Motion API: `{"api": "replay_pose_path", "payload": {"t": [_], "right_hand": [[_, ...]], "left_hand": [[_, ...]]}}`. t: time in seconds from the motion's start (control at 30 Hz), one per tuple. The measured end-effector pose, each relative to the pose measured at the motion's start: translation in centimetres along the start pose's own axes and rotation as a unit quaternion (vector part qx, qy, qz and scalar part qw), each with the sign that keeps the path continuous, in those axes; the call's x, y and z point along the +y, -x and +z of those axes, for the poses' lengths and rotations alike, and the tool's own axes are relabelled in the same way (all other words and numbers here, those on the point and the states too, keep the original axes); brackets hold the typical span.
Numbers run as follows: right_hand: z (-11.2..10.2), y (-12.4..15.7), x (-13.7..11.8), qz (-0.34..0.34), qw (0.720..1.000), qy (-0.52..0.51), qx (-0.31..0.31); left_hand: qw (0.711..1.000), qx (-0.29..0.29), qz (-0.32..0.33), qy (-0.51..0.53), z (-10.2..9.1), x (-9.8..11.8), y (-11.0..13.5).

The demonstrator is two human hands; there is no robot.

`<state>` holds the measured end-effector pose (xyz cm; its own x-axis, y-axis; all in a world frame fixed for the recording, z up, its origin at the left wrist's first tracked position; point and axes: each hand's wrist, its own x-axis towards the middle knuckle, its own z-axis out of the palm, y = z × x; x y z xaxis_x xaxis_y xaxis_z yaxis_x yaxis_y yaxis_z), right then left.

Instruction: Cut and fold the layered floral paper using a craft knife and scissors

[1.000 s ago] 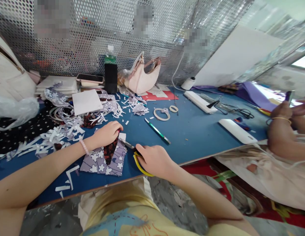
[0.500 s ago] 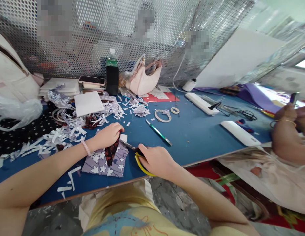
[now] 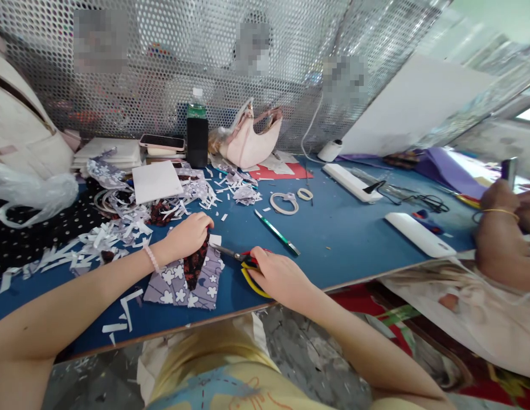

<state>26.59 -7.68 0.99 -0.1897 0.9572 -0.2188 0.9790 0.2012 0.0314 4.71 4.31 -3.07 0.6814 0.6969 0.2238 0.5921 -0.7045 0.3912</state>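
Observation:
My left hand [image 3: 190,234], with a pink bead bracelet at the wrist, pinches the top of a dark red-and-black patterned fabric piece [image 3: 194,270]. That piece hangs over a purple fabric [image 3: 171,287] with white flowers, which lies near the table's front edge. A small white paper corner [image 3: 214,240] shows beside my left fingers. Around the handles of the scissors [image 3: 253,279], yellow and red, my right hand [image 3: 278,274] is closed. The blades point left at the white corner; whether they touch it I cannot tell.
Fabric and paper scraps [image 3: 115,239] heap at the left beside a white square [image 3: 157,181]. A green pen-like cutter [image 3: 277,232] and tape rolls [image 3: 284,203] lie ahead. White power strips [image 3: 419,234] rest at right, near another person's arm [image 3: 498,239].
My right hand has shifted slightly right with the scissors, and the handles look spread wider, the red one now showing. My left hand keeps its hold on the dark fabric.

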Motion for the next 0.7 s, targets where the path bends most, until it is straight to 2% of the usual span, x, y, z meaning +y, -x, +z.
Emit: {"api": "replay_pose_path", "payload": {"t": [0.1,0.27,0.47,0.7], "right_hand": [[0.3,-0.4,0.4,0.015,0.999,-0.047,0.011],[1.3,-1.8,0.3,-0.013,0.996,-0.082,0.044],[0.6,-3.4,-0.4,-0.056,0.996,-0.039,0.053],[-0.9,-6.8,-1.2,-0.093,0.994,0.027,0.046]], "left_hand": [[1.000,0.004,-0.009,-0.012,-0.1,-0.6,-0.1],[0.998,0.003,-0.030,-0.055,-0.3,-1.9,-0.2],[0.989,0.013,-0.092,-0.112,-0.7,-3.0,-0.1],[0.974,0.023,-0.160,-0.159,-1.6,-3.6,-0.1]]}}
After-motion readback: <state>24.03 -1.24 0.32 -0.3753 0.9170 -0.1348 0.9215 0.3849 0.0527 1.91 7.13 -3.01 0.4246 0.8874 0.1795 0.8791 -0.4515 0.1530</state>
